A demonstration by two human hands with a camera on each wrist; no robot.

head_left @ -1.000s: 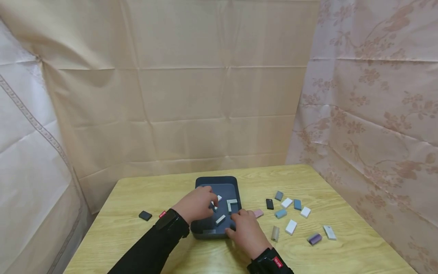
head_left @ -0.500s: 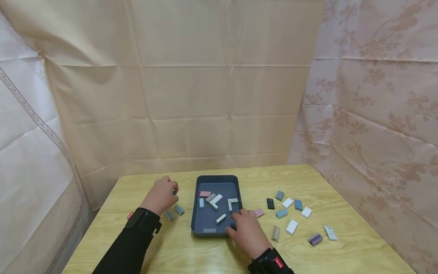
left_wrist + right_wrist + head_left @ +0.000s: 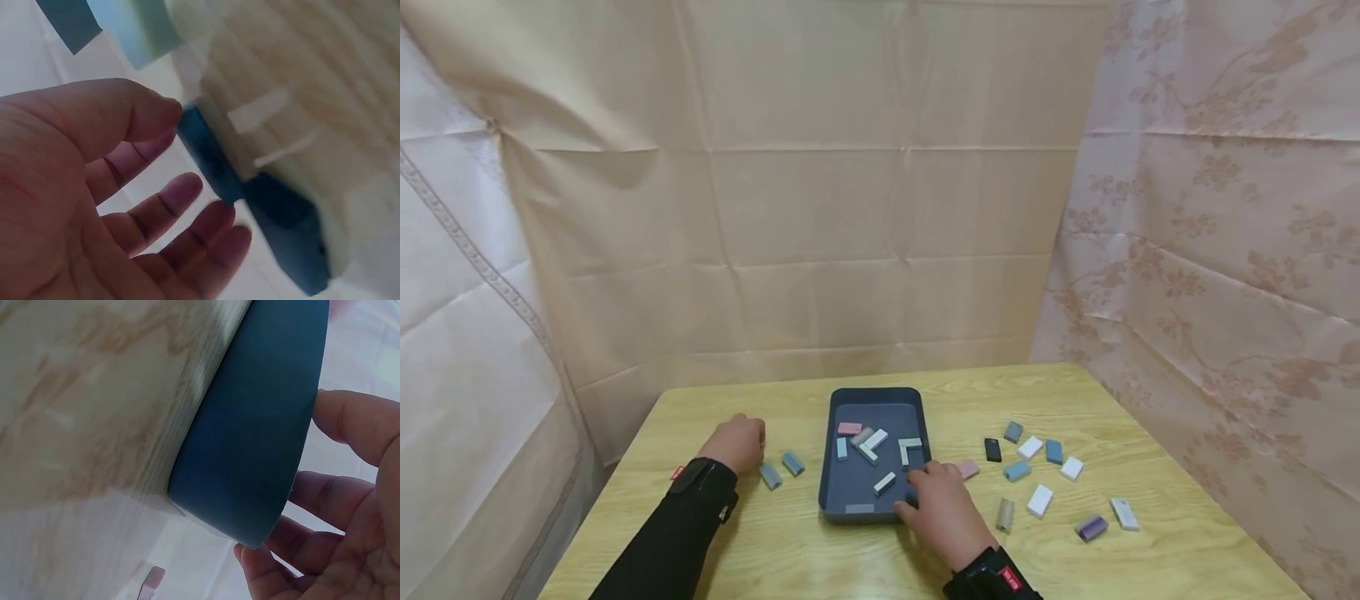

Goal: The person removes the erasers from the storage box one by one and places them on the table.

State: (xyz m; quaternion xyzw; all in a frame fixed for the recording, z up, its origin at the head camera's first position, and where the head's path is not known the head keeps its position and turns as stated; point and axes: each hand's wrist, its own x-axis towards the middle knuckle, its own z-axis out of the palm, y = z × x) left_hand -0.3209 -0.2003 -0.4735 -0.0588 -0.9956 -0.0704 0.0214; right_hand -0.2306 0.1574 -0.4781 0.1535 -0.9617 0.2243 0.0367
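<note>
My left hand (image 3: 735,444) is low over the left side of the table. In the left wrist view its thumb and index finger pinch the end of a dark block (image 3: 209,156), beside another dark block (image 3: 287,234) on the table. Two blue-grey blocks (image 3: 771,476) lie just right of that hand. My right hand (image 3: 946,510) holds the near right corner of a dark blue-grey tray (image 3: 824,492), its thumb and fingers at the rim. Inside the tray lie a pink block (image 3: 850,428), a light blue block (image 3: 842,449) and several pale blocks (image 3: 884,483).
Right of the tray, several loose blocks are scattered, among them a black block (image 3: 992,450), a white block (image 3: 1040,501), a purple block (image 3: 1091,527) and a pink block (image 3: 968,469) near my right hand. A beige cloth (image 3: 865,208) hangs behind the wooden table (image 3: 850,571).
My left hand has moved left from over the tray to the table's left side, and then a little lower. Two blue-grey blocks now lie on the table there. My right hand has stayed at the tray.
</note>
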